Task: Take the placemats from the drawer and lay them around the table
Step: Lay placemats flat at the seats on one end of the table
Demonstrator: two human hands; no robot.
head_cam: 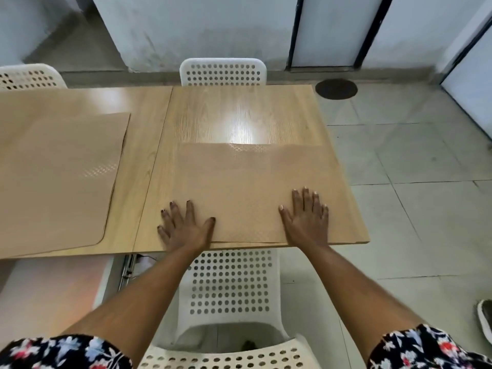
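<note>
Right now a tan placemat is lying flat on the right-hand section of the wooden table, its near edge running along the table's near edge. Both hands are pressing down on it, palms flat. The left hand is resting on the mat's near left corner, its fingers spread wide and reaching partly onto the bare wood. The right hand is lying on the mat's near right part, fingers straight and slightly fanned, with nothing being pinched or gripped.

A second placemat of the same colour is lying on the left section of the table, well apart from the first, beyond the seam between the two tabletops.

A white perforated chair is standing just below the hands, tucked against the near edge. Another white chair is showing at the far side, and a third is peeking in at the far left. Floral sleeves are framing the bottom corners.
</note>
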